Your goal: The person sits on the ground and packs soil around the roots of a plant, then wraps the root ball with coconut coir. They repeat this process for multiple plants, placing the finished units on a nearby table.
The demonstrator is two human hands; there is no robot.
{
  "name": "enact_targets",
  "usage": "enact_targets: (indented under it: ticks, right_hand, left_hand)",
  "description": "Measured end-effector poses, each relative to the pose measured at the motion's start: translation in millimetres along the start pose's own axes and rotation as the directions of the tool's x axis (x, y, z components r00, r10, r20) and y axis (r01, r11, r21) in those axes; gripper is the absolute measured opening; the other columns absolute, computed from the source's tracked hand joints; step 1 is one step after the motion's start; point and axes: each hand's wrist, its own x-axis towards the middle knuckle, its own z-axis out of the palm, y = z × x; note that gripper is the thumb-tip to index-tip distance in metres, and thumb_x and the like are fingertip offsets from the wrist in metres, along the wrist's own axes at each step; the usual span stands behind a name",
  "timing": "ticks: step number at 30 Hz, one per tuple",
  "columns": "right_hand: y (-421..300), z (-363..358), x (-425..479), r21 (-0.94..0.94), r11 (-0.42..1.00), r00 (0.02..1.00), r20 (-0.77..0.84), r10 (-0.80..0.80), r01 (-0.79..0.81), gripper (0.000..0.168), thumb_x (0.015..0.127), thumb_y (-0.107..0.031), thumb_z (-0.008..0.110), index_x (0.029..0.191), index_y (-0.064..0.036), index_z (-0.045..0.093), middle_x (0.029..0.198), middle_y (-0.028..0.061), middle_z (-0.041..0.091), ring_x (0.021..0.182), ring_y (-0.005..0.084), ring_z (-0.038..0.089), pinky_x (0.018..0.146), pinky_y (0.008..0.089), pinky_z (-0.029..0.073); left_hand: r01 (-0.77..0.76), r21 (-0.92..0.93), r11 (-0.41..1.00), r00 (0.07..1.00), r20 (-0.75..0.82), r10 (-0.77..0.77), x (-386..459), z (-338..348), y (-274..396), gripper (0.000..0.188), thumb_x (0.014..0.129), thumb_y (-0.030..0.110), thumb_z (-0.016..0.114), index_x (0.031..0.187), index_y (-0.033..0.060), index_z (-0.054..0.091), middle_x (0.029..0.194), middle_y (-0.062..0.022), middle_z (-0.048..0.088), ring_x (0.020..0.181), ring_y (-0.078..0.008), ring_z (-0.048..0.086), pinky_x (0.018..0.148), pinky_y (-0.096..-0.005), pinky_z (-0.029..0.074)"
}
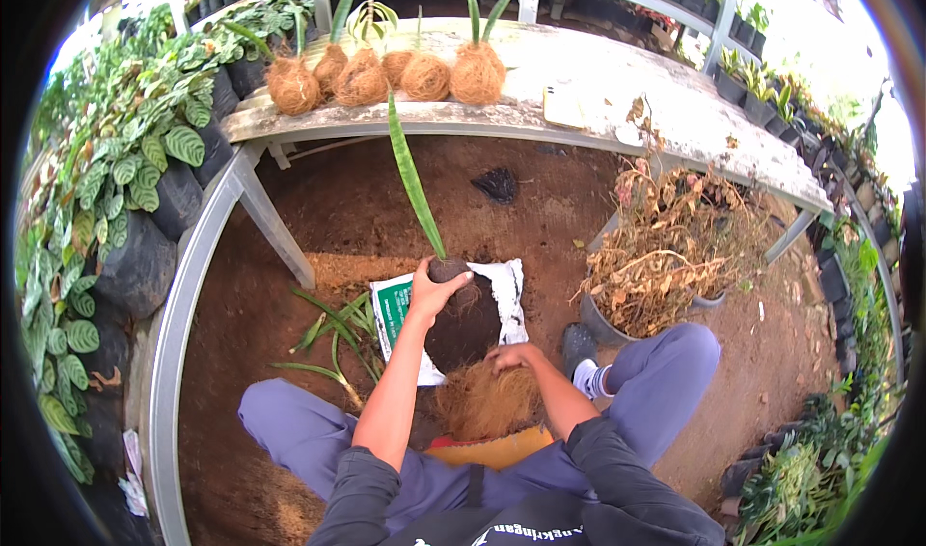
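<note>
My left hand (434, 290) grips a dark ball of soil and roots (457, 271) from which one long green snake plant leaf (410, 170) stands up. The ball is above an opened white and green plastic sack (511, 296) with dark soil (463, 336) in its mouth. My right hand (512, 358) rests on a heap of loose brown coconut fibre (483, 405) close to my lap; its fingertips are partly buried in the strands, so a firm hold cannot be made out.
Several fibre-wrapped plant balls (477, 74) and a phone (563, 107) rest on the weathered bench (636, 61). Uprooted plants (336, 329) lie left of the sack. A pot of dried plants (611, 322) stands at the right. Metal bench legs (271, 220) and bagged leafy plants (137, 256) border the left.
</note>
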Motion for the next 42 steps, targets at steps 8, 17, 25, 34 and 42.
enact_targets:
  ticks: [8, 17, 25, 34, 42]
  right_hand:
    - [-27.4, -7.2, -29.0, -0.018, 0.981, 0.968, -0.159, -0.194, 0.194, 0.084, 0.073, -0.021, 0.080, 0.147, -0.017, 0.041, 0.146, 0.0168, 0.042, 0.130, 0.0318, 0.046, 0.102, 0.0427, 0.043]
    - [7.5, -7.2, -24.7, 0.133, 0.900, 0.680, -0.611, 0.404, -0.416, 0.110, 0.071, -0.071, 0.069, 0.153, -0.011, 0.026, 0.156, 0.0216, 0.023, 0.141, 0.0391, 0.032, 0.110, 0.0462, 0.037]
    - [-3.2, 37.5, -22.3, -0.221, 0.787, 0.562, -0.806, 0.185, -0.576, 0.108, 0.075, -0.073, 0.061, 0.155, -0.013, 0.018, 0.159, 0.0201, 0.014, 0.145, 0.0451, 0.014, 0.112, 0.0642, 0.018]
    - [-21.6, 62.4, -2.4, -0.350, 0.936, 0.838, -0.519, -0.169, -0.028, 0.109, 0.075, -0.060, 0.074, 0.155, -0.017, 0.014, 0.158, 0.0234, 0.011, 0.144, 0.0433, 0.020, 0.113, 0.0570, 0.026]
    - [2.0, 66.4, 46.0, -0.530, 0.846, 0.926, -0.348, -0.146, -0.066, 0.085, 0.076, -0.029, 0.075, 0.149, -0.013, 0.035, 0.133, 0.0185, 0.056, 0.123, 0.0330, 0.055, 0.101, 0.0435, 0.045]
  left_hand:
    - [0.001, 0.003, 1.000, 1.000, -0.004, -0.001, 2.1, -7.0, -8.8, 0.085, 0.064, 0.025, 0.091, 0.130, -0.0046, 0.048, 0.109, -0.0151, 0.065, 0.095, -0.0222, 0.066, 0.083, -0.0346, 0.055]
    - [0.024, -0.014, 1.000, 1.000, 0.010, -0.024, 2.3, 3.2, -6.1, 0.087, 0.063, 0.025, 0.092, 0.131, -0.0049, 0.047, 0.111, -0.0153, 0.065, 0.095, -0.0223, 0.066, 0.084, -0.0350, 0.055]
    - [0.032, -0.044, 0.999, 0.999, 0.036, -0.030, 2.8, 7.1, -8.6, 0.081, 0.066, 0.019, 0.090, 0.130, -0.0058, 0.046, 0.109, -0.0157, 0.065, 0.092, -0.0223, 0.066, 0.081, -0.0348, 0.056]
    - [0.031, -0.056, 0.998, 0.998, 0.061, -0.027, 0.1, 7.2, -12.0, 0.075, 0.067, 0.018, 0.089, 0.126, -0.0045, 0.049, 0.106, -0.0141, 0.065, 0.090, -0.0216, 0.067, 0.079, -0.0343, 0.056]
    - [-0.016, -0.081, 0.997, 0.999, 0.035, 0.018, -3.7, 6.9, 0.8, 0.069, 0.070, 0.015, 0.087, 0.124, -0.0062, 0.049, 0.105, -0.0150, 0.066, 0.090, -0.0219, 0.068, 0.080, -0.0343, 0.056]
